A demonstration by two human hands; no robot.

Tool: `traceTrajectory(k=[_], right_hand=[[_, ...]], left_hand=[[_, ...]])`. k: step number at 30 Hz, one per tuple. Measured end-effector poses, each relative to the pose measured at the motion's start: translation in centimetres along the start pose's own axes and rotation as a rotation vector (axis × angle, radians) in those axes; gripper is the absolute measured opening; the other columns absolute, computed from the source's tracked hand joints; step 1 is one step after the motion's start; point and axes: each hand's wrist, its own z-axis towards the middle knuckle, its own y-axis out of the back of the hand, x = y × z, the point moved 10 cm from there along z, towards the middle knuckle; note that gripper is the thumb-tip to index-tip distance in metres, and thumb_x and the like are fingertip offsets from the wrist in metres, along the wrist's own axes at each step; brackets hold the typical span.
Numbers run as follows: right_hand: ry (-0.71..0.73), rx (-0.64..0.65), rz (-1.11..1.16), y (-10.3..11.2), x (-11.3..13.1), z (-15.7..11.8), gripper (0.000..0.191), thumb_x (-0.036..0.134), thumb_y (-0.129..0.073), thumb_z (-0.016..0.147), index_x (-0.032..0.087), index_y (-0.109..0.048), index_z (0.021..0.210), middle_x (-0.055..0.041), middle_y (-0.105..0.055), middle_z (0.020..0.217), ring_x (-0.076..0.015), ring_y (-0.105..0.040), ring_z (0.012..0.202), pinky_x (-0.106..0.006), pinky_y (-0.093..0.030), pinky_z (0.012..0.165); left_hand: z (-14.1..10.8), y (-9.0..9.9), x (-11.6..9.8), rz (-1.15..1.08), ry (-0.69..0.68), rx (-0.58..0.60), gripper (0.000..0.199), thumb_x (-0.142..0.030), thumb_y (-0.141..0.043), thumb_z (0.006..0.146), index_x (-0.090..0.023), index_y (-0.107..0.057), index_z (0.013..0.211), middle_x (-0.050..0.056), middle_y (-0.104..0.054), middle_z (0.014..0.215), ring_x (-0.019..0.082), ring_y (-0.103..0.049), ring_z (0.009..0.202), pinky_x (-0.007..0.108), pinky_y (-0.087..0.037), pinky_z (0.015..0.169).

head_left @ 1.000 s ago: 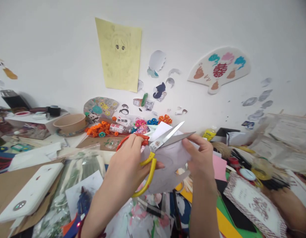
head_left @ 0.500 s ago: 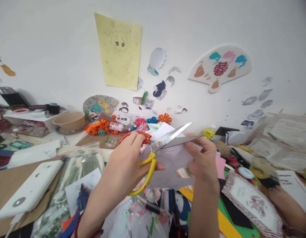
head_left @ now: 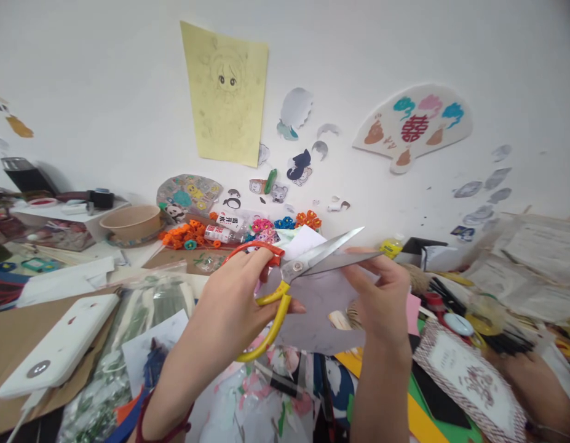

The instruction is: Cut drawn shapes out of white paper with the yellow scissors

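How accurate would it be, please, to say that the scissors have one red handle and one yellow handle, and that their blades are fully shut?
The blades are not shut: the head view shows them spread apart in a V. The scissors do have one red handle and one yellow handle.

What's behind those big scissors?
Pale paper, held by the right hand, shows behind the open scissors. Whatever is directly behind the blades is covered.
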Motion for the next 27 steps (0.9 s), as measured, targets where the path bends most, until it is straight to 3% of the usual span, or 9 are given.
traceTrajectory(k=[6,11,15,20,23,27], right_hand=[[0.061,-0.031,-0.228,-0.1,1.9,-0.4,0.017,0.017,-0.077,0.074,0.031,-0.079,0.083,0.0069,-0.078,0.076,-0.0129,-0.073,0.073,-0.021,-0.057,0.070],[0.050,-0.119,-0.292,0.3,2.3,-0.4,0.005,0.023,-0.076,0.075,0.026,-0.076,0.079,0.0047,-0.077,0.075,-0.0124,-0.071,0.069,-0.022,-0.057,0.069],[0.030,-0.220,-0.294,0.9,2.2,-0.5,0.007,0.026,-0.075,0.076,0.024,-0.075,0.082,0.0020,-0.076,0.077,-0.0135,-0.071,0.071,-0.023,-0.058,0.068],[-0.053,-0.254,-0.274,1.0,0.8,-0.2,0.010,0.028,-0.075,0.075,0.022,-0.073,0.083,0.0001,-0.075,0.078,-0.0154,-0.072,0.076,-0.025,-0.058,0.070],[-0.123,-0.221,-0.184,0.9,-0.6,-0.1,0.013,0.032,-0.076,0.074,0.022,-0.073,0.082,-0.0002,-0.075,0.079,-0.0164,-0.072,0.077,-0.026,-0.057,0.071],[-0.214,-0.174,-0.055,0.5,-2.2,-0.2,0.019,0.037,-0.079,0.071,0.022,-0.073,0.082,-0.0005,-0.075,0.079,-0.0174,-0.072,0.077,-0.026,-0.056,0.066]], left_hand=[[-0.2,0.5,-0.7,0.045,-0.056,-0.035,0.025,-0.040,-0.065,0.083,-0.022,-0.049,0.089,-0.002,-0.058,0.083,0.017,-0.054,0.074,0.027,-0.037,0.063],[-0.3,1.2,-0.1,0.090,-0.003,-0.099,0.034,-0.046,-0.070,0.081,-0.023,-0.047,0.088,-0.001,-0.059,0.082,0.020,-0.056,0.076,0.028,-0.037,0.063],[-0.5,1.9,1.0,0.132,0.054,-0.228,0.044,-0.058,-0.068,0.079,-0.022,-0.045,0.092,-0.001,-0.055,0.077,0.020,-0.053,0.067,0.029,-0.035,0.057],[-0.2,1.4,0.6,0.212,0.008,-0.388,0.045,-0.061,-0.059,0.083,-0.019,-0.047,0.097,0.007,-0.057,0.085,0.028,-0.057,0.082,0.033,-0.037,0.062],[0.4,0.0,1.8,-0.009,0.120,-0.399,0.040,-0.054,-0.060,0.084,-0.019,-0.048,0.097,0.005,-0.057,0.085,0.023,-0.056,0.077,0.032,-0.038,0.063],[1.2,-2.3,3.5,-0.524,0.205,-0.364,0.029,-0.044,-0.063,0.084,-0.022,-0.047,0.091,-0.001,-0.054,0.081,0.013,-0.049,0.066,0.027,-0.039,0.061]])
